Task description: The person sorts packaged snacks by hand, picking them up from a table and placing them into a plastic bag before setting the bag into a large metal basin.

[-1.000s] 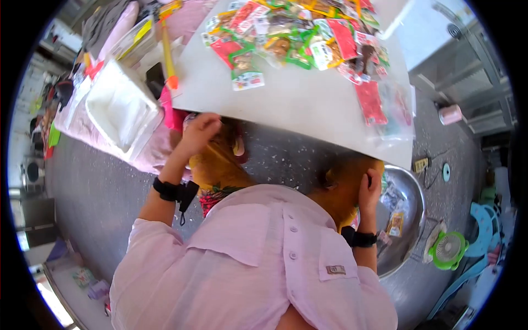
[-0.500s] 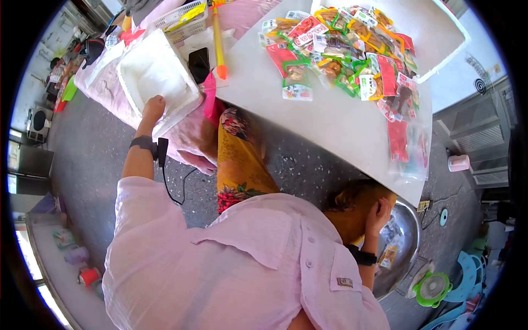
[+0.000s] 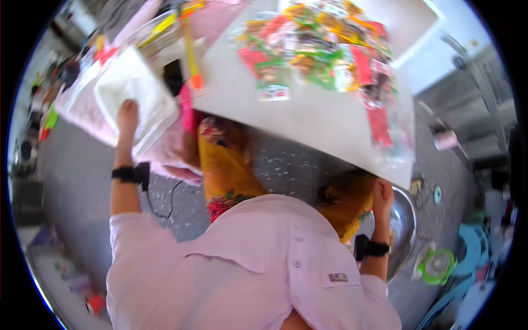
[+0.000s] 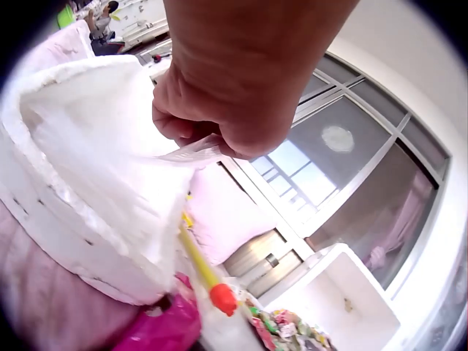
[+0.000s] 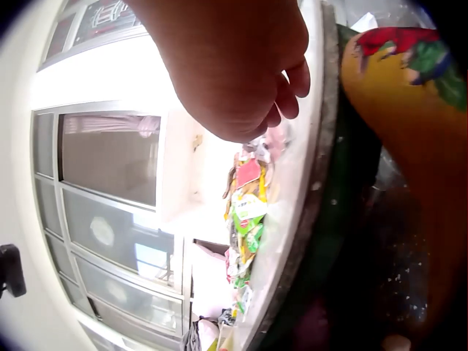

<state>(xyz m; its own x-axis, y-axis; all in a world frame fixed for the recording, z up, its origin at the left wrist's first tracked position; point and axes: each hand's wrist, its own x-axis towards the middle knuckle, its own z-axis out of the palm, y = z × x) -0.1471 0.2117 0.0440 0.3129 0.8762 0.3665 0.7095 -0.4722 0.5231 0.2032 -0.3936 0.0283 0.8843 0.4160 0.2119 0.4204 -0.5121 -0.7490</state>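
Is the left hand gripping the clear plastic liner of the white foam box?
Yes, the left hand pinches the clear plastic liner at the white foam box.

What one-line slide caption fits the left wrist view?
Left hand pinches a clear plastic bag at the white foam box.

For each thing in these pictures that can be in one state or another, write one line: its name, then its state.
Foam box: open, no lid on, lined with clear plastic.
Left hand: grip pinching the plastic liner at the box's rim.
Right hand: fingers loosely curled by the table corner, holding nothing visible.
Snack packets: sealed, heaped on the table.
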